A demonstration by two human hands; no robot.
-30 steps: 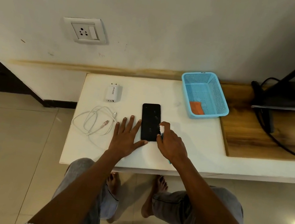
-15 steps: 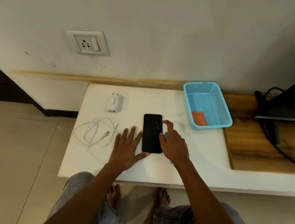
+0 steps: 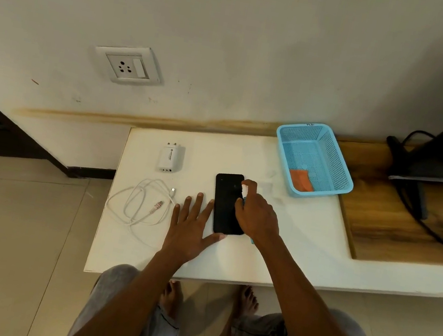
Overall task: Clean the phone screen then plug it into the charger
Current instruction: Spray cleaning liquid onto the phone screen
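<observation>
White tabletop carries a black phone; the right hand pinches a small blue cloth on its screen, while the left hand lies flat, fingers straight, beside it. Charger and cable lie left.

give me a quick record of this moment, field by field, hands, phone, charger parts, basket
left hand: flat on the white table, fingers spread, beside the phone
right hand: on the phone's right edge, pinching a small blue cloth, mostly hidden
phone: black, lying flat, nothing plugged in
charger adapter: white, lying on the table, not in the wall socket
cable: white, loosely coiled, both ends free
basket: light blue, holds an orange cloth
</observation>
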